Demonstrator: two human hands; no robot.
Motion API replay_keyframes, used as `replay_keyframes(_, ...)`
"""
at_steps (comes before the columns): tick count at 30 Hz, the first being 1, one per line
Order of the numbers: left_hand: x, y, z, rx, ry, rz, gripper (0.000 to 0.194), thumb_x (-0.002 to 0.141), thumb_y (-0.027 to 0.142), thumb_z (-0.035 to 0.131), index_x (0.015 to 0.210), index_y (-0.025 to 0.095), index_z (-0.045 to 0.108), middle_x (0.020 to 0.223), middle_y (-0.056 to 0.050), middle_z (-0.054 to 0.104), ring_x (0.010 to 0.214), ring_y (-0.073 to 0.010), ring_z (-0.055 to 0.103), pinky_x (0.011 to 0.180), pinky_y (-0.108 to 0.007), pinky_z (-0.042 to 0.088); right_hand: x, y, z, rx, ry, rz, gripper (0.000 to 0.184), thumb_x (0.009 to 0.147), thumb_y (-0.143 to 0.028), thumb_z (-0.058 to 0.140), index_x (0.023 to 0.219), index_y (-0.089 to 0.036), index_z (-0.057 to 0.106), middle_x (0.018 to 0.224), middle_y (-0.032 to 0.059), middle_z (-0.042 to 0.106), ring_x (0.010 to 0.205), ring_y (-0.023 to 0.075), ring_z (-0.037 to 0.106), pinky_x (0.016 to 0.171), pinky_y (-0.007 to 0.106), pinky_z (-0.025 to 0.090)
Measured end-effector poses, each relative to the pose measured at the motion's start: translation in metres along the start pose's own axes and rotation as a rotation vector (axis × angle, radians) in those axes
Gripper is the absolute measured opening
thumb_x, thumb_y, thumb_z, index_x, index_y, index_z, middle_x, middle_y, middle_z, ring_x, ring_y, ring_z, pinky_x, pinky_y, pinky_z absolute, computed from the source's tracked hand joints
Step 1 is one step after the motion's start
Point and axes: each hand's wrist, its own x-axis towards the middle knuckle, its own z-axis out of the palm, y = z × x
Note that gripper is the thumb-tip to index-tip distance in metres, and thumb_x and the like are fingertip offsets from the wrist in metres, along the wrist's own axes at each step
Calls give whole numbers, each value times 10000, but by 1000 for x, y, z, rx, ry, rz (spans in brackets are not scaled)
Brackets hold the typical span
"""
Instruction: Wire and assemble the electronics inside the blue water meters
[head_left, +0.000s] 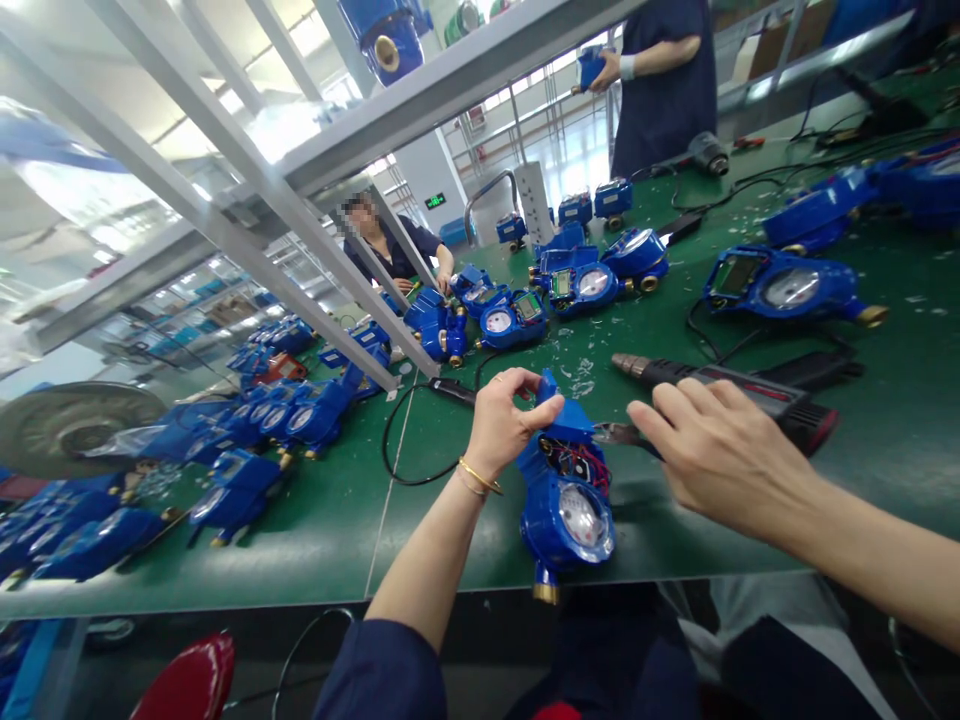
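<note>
A blue water meter (568,500) with a round dial and a brass end lies near the table's front edge. Its box part is open, and red and dark wires show inside. At its far side, my left hand (511,418) pinches the raised blue cover (564,415) between thumb and fingers. My right hand (716,470) is closed around a pair of pliers (621,433), whose metal jaws meet the right edge of the cover. The handles are mostly hidden in my palm.
Behind my right hand lies a heat gun (720,385). More blue meters stand at the back, right (791,285) and left (232,490). A grey metal shelf frame (300,230) slants overhead. Across the table sits one person (390,250); another (660,90) stands holding a blue part.
</note>
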Motion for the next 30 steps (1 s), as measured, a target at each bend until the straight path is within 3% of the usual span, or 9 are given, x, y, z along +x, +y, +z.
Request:
replay_keyframes(4,-1,0,-2,34,6,-2,202,780,371,684,830,185,625,825,-12,647,788,-167,587,769,-290,458,5,7,-1,51,-113,-18,205,726,-106,536,908,-181,595,873,100,535,841,268,445,732,365,249)
replay_keyframes(10,-5,7,-2,-8,-58,36,277,786,399,683,933,190,576,946,-40,678,880,-202,616,850,-341,466,9,6,-2,174,-228,-45,169,723,-109,528,869,-180,573,843,86,543,808,244,444,707,346,223)
replay_keyframes(18,-6,9,5,-124,-163,73,351,916,389,501,1195,178,469,1073,-99,663,1027,-231,628,931,-380,477,11,2,-6,185,-207,-51,124,741,-124,537,850,-174,570,838,91,551,802,240,440,702,340,218)
replay_keyframes(24,-7,11,1,-156,-241,72,335,938,459,444,1120,178,439,977,-73,605,922,-210,610,861,-354,478,8,0,-8,216,-234,-44,161,725,-121,536,870,-178,577,838,83,553,794,241,447,701,341,226)
replay_keyframes(30,-9,13,2,-229,-254,66,354,950,510,376,1108,194,402,966,-70,581,978,-227,606,903,-369,464,9,-4,-13,269,-274,-49,158,715,-129,553,863,-183,564,826,73,563,780,224,468,680,329,224)
